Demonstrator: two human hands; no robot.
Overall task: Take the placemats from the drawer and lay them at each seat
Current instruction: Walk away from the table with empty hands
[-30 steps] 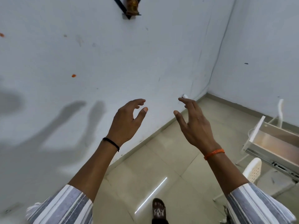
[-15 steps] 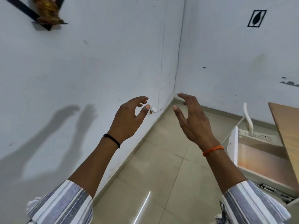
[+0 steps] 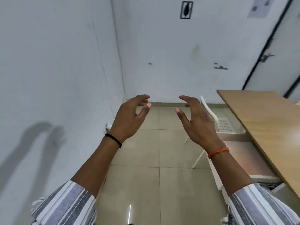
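Left hand [image 3: 129,117] and right hand [image 3: 197,122] raised side by side, each grip spread, empty; wooden desk [image 3: 266,120] right, drawer [image 3: 243,158] beneath.

We count two empty hands, the left hand [image 3: 129,117] and the right hand [image 3: 197,121], one wooden table [image 3: 269,120], one open drawer [image 3: 243,158] and one white chair [image 3: 215,122].

Grey-and-white striped sleeves [image 3: 68,203] — orange wristband [image 3: 218,152], tan table [image 3: 269,120].
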